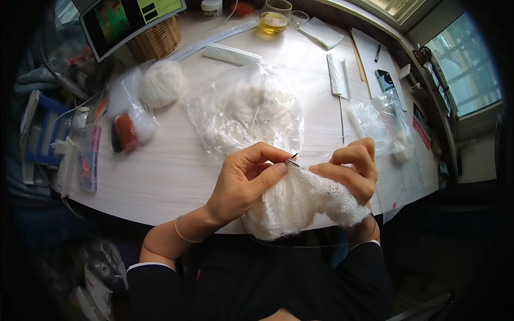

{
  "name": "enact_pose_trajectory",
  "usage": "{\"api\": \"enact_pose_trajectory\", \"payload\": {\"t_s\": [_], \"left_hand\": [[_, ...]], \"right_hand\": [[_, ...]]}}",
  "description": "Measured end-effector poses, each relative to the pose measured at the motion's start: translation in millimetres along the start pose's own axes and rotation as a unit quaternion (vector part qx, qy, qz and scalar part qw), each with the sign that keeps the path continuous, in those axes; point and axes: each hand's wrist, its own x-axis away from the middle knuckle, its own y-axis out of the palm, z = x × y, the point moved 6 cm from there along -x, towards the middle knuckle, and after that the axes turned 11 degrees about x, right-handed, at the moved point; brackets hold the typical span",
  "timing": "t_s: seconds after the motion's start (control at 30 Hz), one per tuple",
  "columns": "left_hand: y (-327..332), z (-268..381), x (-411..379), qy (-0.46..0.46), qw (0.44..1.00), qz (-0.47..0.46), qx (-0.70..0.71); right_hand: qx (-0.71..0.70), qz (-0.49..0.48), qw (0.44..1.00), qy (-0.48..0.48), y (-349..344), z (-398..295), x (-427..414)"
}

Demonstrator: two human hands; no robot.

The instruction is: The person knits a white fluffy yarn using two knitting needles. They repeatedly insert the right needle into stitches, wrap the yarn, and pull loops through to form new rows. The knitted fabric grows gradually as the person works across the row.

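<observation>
White fuzzy knitting (297, 200) hangs between my hands at the table's near edge. Thumb and index finger of my left hand (249, 182) pinch it near the tip of a metal knitting needle (295, 161). My right hand (349, 170) grips the knitting's right part by the other needle, whose shaft is largely hidden by the fingers. A thin cable curves below the work. Just beyond my hands lies a clear plastic bag (245, 108) with fluffy white yarn in it. A ball of white yarn (161, 83) rests farther left.
A glass of yellow liquid (275, 20) stands at the back, near a wicker basket (156, 38) and a tablet (132, 20). At right are a thin metal rod (342, 120), a phone (384, 80) and a clear plastic bag (381, 120). A plastic case (89, 158) lies at left.
</observation>
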Motion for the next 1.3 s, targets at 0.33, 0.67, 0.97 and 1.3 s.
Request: {"api": "enact_pose_trajectory", "payload": {"t_s": [0.33,0.67,0.97,1.3], "left_hand": [[6.6,-3.1,2.3,-0.042,0.998,-0.031,-0.043],[-1.4,-3.5,0.1,-0.033,0.999,-0.010,0.011],[0.7,-0.1,0.6,-0.024,1.000,-0.012,0.008],[1.6,-10.6,1.5,-0.028,0.999,-0.022,-0.039]], "right_hand": [[0.038,0.028,0.999,0.010,4.1,9.1,2.5],[-0.041,0.011,0.999,0.021,3.9,11.2,3.7],[-0.071,-0.001,0.997,0.031,8.9,13.7,4.7],[0.009,-0.003,0.998,-0.054,16.1,4.7,8.1]]}}
